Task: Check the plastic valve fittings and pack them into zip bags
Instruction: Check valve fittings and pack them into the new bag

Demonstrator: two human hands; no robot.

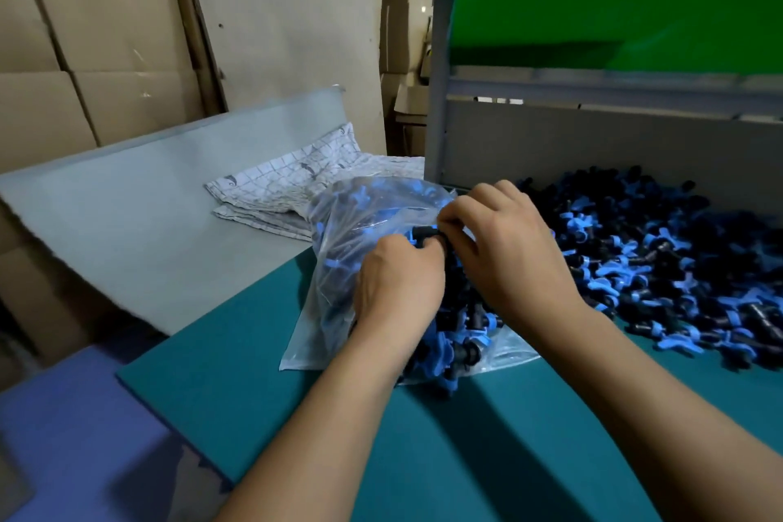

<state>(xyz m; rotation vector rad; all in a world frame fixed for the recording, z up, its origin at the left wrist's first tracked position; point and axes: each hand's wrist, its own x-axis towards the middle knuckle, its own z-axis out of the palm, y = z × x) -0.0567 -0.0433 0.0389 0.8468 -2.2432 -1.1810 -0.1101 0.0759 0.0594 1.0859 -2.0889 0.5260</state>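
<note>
While both hands meet over the mouth of the zip bag [339, 250], the step in hand looks to be checking one valve fitting [423, 234] and feeding it into the bag. The right hand [504, 242] has its fingers curled round the black body of the fitting, pinching it; the left hand [398, 284] has its fingers curled at the bag's opening just beside the fitting, though whether it grips the plastic film or the fitting itself I cannot tell. To do this well, I judge the left hand should hold the mouth wide while the right turns the fitting enough to see its blue handle and ends, then lets it go well inside.

That fitting sits between the two hands, above the bag, its long axis lying roughly left to right, the free end pointing left toward the opening. The bag, already fairly full, lies on the teal counter [271, 415], its closed end near and left. A loose heap of fittings [661, 263] spreads to the right; a folded checked cloth [296, 186] lies beyond the bag.
</note>
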